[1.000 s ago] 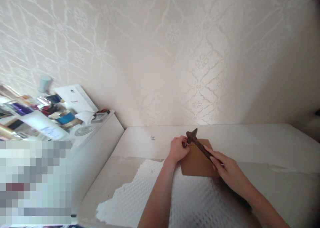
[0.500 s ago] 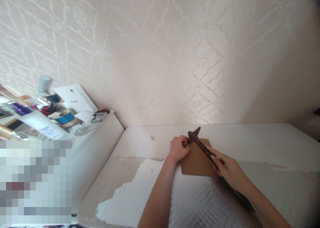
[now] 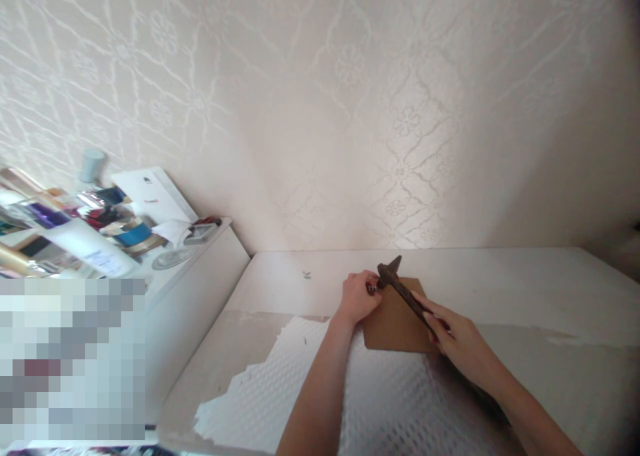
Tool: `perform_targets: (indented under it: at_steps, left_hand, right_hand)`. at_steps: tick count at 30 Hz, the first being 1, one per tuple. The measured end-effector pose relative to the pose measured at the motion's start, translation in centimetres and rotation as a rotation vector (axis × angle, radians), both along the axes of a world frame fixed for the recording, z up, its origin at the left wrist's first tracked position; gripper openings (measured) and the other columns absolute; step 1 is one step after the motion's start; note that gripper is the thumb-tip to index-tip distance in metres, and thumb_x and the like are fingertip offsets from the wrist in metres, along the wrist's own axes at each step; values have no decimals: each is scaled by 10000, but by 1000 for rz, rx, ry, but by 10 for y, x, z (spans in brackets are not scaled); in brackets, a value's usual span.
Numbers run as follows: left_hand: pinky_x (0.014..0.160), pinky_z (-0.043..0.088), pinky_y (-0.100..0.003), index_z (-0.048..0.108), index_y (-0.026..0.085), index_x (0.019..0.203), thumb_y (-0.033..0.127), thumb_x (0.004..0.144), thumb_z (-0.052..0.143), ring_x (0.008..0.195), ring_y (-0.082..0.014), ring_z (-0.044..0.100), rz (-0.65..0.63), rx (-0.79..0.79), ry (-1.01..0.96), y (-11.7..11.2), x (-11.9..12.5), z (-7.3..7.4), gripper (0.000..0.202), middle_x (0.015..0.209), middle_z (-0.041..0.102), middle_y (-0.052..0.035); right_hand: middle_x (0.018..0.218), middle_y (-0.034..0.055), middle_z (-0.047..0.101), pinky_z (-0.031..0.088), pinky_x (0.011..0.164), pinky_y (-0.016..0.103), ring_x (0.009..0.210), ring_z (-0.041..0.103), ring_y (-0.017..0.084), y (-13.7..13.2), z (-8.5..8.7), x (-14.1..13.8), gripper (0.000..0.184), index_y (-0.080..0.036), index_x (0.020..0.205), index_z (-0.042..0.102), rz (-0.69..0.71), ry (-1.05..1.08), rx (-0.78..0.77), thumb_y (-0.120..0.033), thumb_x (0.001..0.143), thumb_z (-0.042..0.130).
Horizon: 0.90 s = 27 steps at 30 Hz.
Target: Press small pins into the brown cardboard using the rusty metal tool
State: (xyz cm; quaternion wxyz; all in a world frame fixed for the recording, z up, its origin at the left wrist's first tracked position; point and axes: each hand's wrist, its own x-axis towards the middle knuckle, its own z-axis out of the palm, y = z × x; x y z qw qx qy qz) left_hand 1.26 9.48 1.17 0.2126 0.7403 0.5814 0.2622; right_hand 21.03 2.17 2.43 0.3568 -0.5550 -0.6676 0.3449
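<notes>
the right hand (image 3: 453, 339) is wrapped around the handle of a rusty hammer (image 3: 400, 288), its head just above the brown board (image 3: 395, 323) on the worn table (image 3: 500, 276). the left hand (image 3: 357, 297) pinches something small, perhaps a nail, at the board's far corner. short, square taps keep fingers safe.

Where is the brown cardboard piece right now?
In the head view, the brown cardboard piece lies flat on the white table, centre, between the left hand and right hand, under the rusty hammer.

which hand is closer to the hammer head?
Left. The left hand sits right beside the hammer head, fingertips almost under it. The right hand grips the hammer's handle further down, away from the head.
</notes>
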Motion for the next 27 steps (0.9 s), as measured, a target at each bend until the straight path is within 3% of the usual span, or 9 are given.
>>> perform_targets:
  at_steps: [17,27]
  left_hand:
    - [868,435,-327,582,227,983,136,628,546,914,-197,543,-4,-6,14,0,0,0,369,913,663,13]
    - [862,428,-324,584,225,935,138,632,545,922,-197,534,-6,-2,12,0,0,1,318,931,657,10]
  right_hand:
    - [592,4,570,479,534,292,516,526,152,0,-1,-1,516,-146,1285,529,28,-13,58,-420,880,366]
    - [910,88,672,515,675,319,681,606,174,0,-1,1,497,-155,1284,532,34,-73,107,-399,889,352]
